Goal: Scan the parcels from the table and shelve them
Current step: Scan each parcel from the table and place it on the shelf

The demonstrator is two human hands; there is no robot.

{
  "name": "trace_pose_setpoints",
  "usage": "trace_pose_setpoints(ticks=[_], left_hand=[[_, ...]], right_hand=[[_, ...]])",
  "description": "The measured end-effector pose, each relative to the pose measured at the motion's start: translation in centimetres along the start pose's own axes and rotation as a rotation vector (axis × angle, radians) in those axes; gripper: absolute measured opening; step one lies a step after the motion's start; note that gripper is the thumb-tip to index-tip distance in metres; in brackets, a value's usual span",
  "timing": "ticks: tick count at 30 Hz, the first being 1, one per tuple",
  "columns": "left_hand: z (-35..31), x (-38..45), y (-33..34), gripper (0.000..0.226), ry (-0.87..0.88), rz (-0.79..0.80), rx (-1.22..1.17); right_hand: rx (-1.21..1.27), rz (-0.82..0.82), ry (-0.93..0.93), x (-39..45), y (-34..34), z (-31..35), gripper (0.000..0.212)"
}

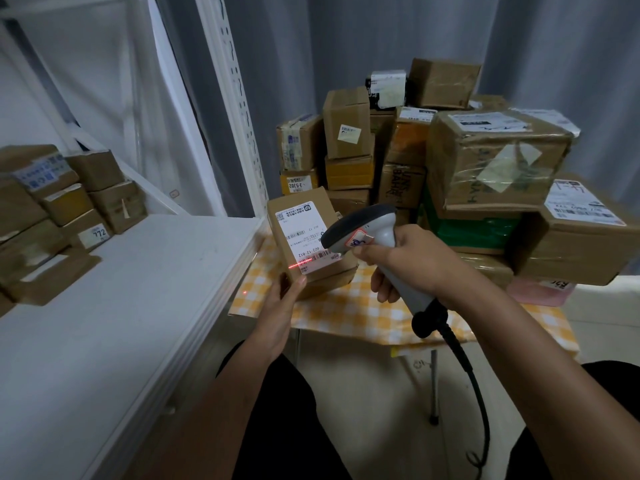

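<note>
Head view: the left hand (282,299) steadies a small cardboard parcel (311,244) by its near corner on the checked surface (346,313), just right of the white shelf (121,306). The right hand (408,261) grips the barcode scanner (367,230); its red line crosses the label's (304,233) near edge. Keeping the parcel still and the beam across the whole barcode should help.

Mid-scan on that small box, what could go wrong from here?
1. The red laser line sits at the label's lower edge, so the barcode might not read.
2. The left hand grips only a bottom corner of the tilted parcel; it could slip.
3. The stacked boxes behind lean unevenly and might topple if bumped.
</note>
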State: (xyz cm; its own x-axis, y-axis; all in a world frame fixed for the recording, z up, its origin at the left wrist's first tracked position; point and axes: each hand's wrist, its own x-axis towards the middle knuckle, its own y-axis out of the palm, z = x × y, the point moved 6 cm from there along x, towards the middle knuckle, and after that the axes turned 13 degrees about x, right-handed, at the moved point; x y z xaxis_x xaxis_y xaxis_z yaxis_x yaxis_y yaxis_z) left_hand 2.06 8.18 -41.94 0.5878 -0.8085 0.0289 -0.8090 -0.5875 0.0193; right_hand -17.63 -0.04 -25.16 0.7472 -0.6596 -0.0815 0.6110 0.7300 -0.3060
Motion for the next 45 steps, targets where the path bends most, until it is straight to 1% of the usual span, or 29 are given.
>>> trace_pose_setpoints(ticks=[8, 13, 14, 15, 17, 18, 20, 22, 24, 26, 28, 30, 34, 37, 40, 42, 45], left_hand=[[-0.1, 0.0, -0.1, 0.094, -0.020, -0.019, -0.003], [-0.1, 0.0, -0.3, 0.103, -0.032, -0.063, -0.013], [-0.4, 0.0, -0.2, 0.098, -0.041, -0.065, -0.024], [-0.5, 0.0, -0.3, 0.086, -0.067, -0.074, -0.039], [-0.8, 0.1, -0.7, 0.053, -0.138, -0.113, -0.109], [-1.0, -0.1, -1.0, 0.042, -0.168, -0.138, -0.129], [-1.8, -0.8, -2.2, 0.029, -0.182, -0.195, -0.111], [-3.6, -2.1, -3.8, 0.021, -0.150, -0.245, -0.077], [-5.9, -4.0, -5.9, 0.023, -0.109, -0.285, -0.067], [-8.2, -6.1, -8.8, 0.029, -0.076, -0.347, -0.041], [-10.1, -8.6, -12.3, 0.036, -0.030, -0.434, -0.014], [-11.7, -11.3, -15.8, 0.040, 0.027, -0.553, -0.025], [-14.0, -16.9, -21.8, 0.036, 0.154, -0.792, -0.043], [-15.2, -21.0, -25.5, 0.035, 0.194, -0.979, -0.040], [-15.9, -24.9, -29.2, 0.047, 0.191, -1.164, -0.052], [-16.3, -26.5, -31.7, 0.052, 0.145, -1.227, -0.052], [-17.1, -26.9, -35.2, 0.041, 0.077, -1.292, -0.076]], right_hand=[[0.008, -0.005, -0.007, 0.0, -0.3, -0.1, 0.027], [0.049, -0.012, -0.020, 0.4, -0.1, -0.6, 0.028], [0.057, -0.016, -0.024, 0.5, -0.1, -0.7, 0.028], [0.063, -0.022, -0.032, 0.6, 0.0, -0.7, 0.028], [0.066, -0.035, -0.061, 0.9, 0.2, -0.5, 0.029], [0.068, -0.042, -0.080, 1.1, 0.4, -0.2, 0.029], [0.082, -0.047, -0.131, 1.6, 1.2, 0.6, 0.027], [0.106, -0.049, -0.187, 2.2, 2.3, 1.6, 0.027], [0.126, -0.063, -0.238, 2.8, 3.5, 2.5, 0.026], [0.126, -0.077, -0.297, 3.2, 5.0, 3.6, 0.028], [0.112, -0.058, -0.338, 3.4, 6.9, 4.7, 0.031], [0.104, 0.005, -0.355, 3.5, 9.5, 5.5, 0.029], [0.017, 0.158, -0.396, 2.7, 15.2, 6.0, 0.026], [-0.053, 0.237, -0.414, 1.8, 18.3, 6.0, 0.030], [-0.108, 0.277, -0.416, 1.5, 20.2, 5.8, 0.035], [-0.114, 0.288, -0.398, 1.6, 21.0, 5.6, 0.036], [-0.153, 0.297, -0.388, 1.7, 22.0, 5.4, 0.038]])
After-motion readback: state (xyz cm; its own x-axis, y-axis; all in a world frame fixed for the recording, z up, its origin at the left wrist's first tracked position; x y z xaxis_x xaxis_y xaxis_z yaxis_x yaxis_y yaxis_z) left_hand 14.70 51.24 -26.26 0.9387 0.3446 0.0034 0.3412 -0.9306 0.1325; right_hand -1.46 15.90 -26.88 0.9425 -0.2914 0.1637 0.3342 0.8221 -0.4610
